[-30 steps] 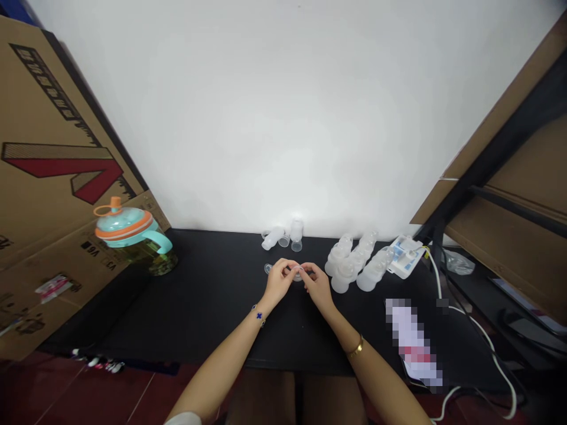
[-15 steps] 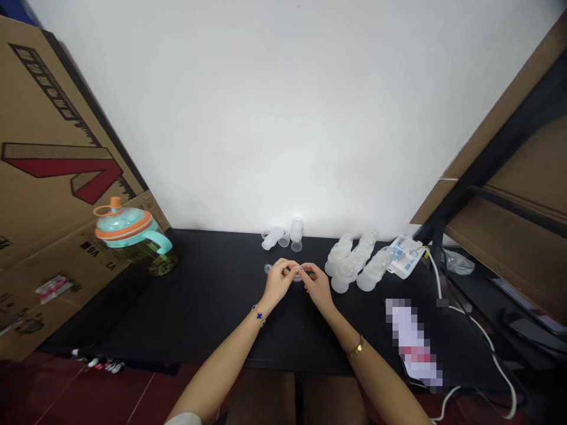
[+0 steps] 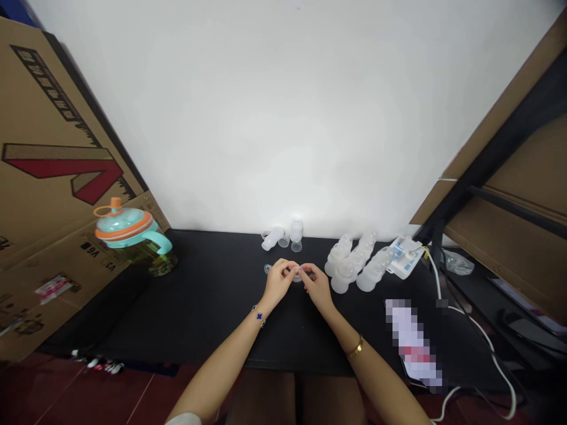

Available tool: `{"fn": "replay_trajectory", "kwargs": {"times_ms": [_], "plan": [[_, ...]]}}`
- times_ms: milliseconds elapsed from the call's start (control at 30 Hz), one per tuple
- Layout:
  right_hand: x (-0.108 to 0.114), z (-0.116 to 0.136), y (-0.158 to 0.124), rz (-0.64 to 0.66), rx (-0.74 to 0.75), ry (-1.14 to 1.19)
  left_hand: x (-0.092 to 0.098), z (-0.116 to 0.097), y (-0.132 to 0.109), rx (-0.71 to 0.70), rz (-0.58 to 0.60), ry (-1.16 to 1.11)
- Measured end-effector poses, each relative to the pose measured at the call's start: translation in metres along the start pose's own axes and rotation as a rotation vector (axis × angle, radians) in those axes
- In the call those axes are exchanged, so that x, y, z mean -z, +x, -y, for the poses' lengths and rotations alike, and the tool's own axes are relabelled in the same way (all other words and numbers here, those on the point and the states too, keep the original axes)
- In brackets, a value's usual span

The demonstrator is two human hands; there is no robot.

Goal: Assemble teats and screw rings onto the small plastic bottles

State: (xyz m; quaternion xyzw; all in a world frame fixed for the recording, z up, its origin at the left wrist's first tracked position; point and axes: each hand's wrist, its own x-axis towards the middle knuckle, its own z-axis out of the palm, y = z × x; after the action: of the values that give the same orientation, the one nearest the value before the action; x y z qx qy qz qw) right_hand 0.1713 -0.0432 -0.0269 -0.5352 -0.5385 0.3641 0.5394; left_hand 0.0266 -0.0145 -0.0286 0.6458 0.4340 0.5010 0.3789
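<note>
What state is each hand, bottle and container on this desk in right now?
left hand: closed, fingertips pinching the small clear piece.
right hand: closed, pinching the same piece from the other side.
water jug: upright, lid on, partly filled.
back bottles: one lying, one upright.
bottle cluster: grouped together, untouched.
loose cap: flat on the desk.

Black counter (image 3: 208, 307) against a white wall. Far left: big cardboard box (image 3: 53, 177), teal-and-orange jug (image 3: 133, 236) just in front of it. Back centre: few clear bottles (image 3: 283, 235), some lying down. Right: cluster of white bottles (image 3: 354, 262), a power strip (image 3: 405, 257) beside them, and a white cable (image 3: 482, 336) trailing off the edge. Black rack (image 3: 487, 159) far right.
</note>
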Motion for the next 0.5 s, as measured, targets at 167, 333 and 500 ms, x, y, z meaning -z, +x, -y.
{"fn": "replay_trajectory", "kwargs": {"times_ms": [167,333,500], "plan": [[0.0004,-0.0005,-0.0003,0.006,-0.001,-0.006,-0.0003,0.0018,-0.0004,-0.006,-0.003,0.006],[0.0006,0.0004,-0.0006,0.001,0.002,-0.013,0.0000,0.0022,-0.0005,-0.022,-0.005,0.020],[0.0002,-0.0002,-0.0001,-0.005,0.006,-0.019,0.0000,0.0015,-0.0006,-0.016,-0.007,0.015]]}}
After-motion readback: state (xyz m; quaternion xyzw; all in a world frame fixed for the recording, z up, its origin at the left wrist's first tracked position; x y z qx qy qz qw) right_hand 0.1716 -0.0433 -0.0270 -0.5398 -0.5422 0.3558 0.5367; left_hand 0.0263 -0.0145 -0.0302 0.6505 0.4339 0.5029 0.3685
